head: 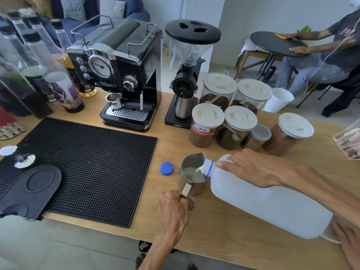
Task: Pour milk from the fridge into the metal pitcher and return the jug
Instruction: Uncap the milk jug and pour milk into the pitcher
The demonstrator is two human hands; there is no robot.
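Note:
A metal pitcher (197, 187) stands on the wooden table (224, 232) just right of the black mat. My left hand (174, 209) grips its handle from the near side. My right hand (251, 168) holds a large translucent white milk jug (263, 201) near its neck. The jug is tilted to the left, its open mouth over the pitcher's rim. White milk (191, 173) runs from the mouth and pools inside the pitcher. The jug's blue cap (166, 168) lies on the table left of the pitcher. The jug's base reaches the lower right edge of the frame.
A black rubber mat (93, 168) covers the table's left. Behind it stand an espresso machine (120, 75), a grinder (187, 75) and syrup bottles (64, 90). Several lidded jars (233, 123) crowd behind the pitcher. A seated person (327, 55) is at the back right.

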